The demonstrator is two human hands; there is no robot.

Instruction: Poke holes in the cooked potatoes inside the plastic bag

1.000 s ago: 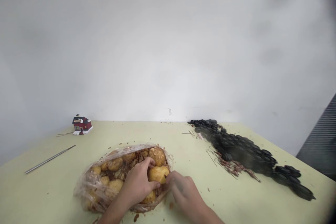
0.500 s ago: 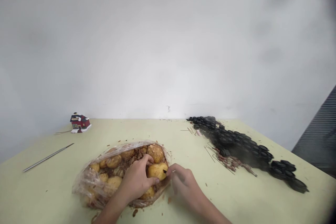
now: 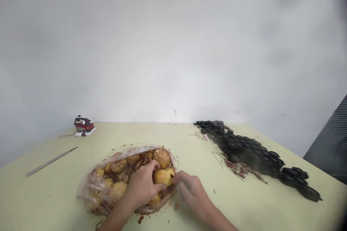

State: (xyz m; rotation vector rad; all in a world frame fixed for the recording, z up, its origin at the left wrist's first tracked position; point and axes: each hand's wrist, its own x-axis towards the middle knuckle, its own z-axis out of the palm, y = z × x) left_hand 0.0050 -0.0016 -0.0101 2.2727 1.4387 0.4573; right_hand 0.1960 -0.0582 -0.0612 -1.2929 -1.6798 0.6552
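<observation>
Head view: left hand [image 3: 143,184] clamped on smooth, oblong yellow potato [image 3: 164,177] within clear plastic bag [image 3: 90,191]; long axis left-right; right hand [image 3: 191,189] just beside its right end, grip can't be told.

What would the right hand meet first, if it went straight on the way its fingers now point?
Probably the yellow, rounded, potato-like lump that the left hand holds at the opening of the clear plastic bag. The right hand is very close; whether they touch is unclear.

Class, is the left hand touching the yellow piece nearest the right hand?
Touching. Head view: the left hand has thumb and finger against this yellow piece.
</observation>
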